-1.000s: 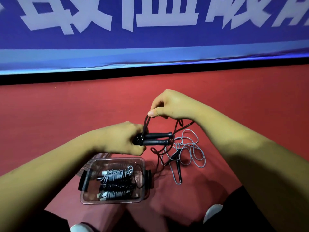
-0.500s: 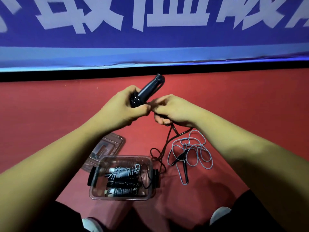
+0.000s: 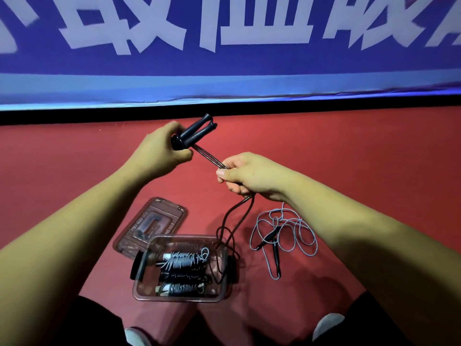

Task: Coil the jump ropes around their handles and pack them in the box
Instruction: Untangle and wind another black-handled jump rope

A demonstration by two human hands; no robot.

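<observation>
My left hand (image 3: 159, 151) grips the two black handles (image 3: 197, 132) of a jump rope together, their ends pointing up and right. My right hand (image 3: 252, 176) is closed on the black rope (image 3: 207, 156), stretched taut from the handles to its fingers. Below that hand the black rope's slack (image 3: 232, 221) hangs down to the floor beside the box. The clear plastic box (image 3: 225, 289) sits on the red floor near my knees and holds three coiled ropes (image 3: 183, 260). A loose grey jump rope (image 3: 282, 236) with dark handles lies on the floor right of the box.
The box's clear lid (image 3: 152, 223) lies on the red floor just behind and left of the box. A blue banner with white characters (image 3: 224, 46) and a black strip stand along the far edge. My shoes (image 3: 326, 325) show at the bottom.
My left hand raised and tilted the handles so both show. My right hand slid away down and right along the rope, pulling a taut stretch. The view shifted, with box and lid further up.
</observation>
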